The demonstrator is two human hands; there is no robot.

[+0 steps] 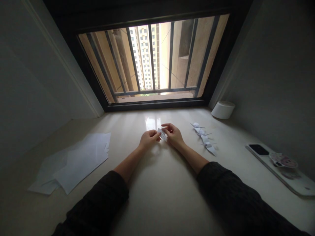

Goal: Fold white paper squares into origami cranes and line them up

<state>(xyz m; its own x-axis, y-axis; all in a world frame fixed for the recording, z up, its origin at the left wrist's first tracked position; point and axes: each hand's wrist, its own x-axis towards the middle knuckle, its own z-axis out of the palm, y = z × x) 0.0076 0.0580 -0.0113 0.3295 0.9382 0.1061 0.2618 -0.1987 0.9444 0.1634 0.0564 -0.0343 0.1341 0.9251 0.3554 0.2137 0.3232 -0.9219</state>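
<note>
Both my hands meet over the pale sill, just in front of the barred window. My left hand (148, 139) pinches the near-left edge of a small folded white paper piece (161, 133). My right hand (173, 134) pinches the same piece from the right, fingers curled over its top. The piece is held a little above the surface. Dark sleeves cover both forearms.
A row of several finished folded paper figures (204, 138) lies to the right of my hands. Loose white sheets (73, 162) are spread at the left. A white round container (223, 109) stands at the back right. A white tablet-like slab (283, 168) with a phone (258, 149) and sticker lies far right.
</note>
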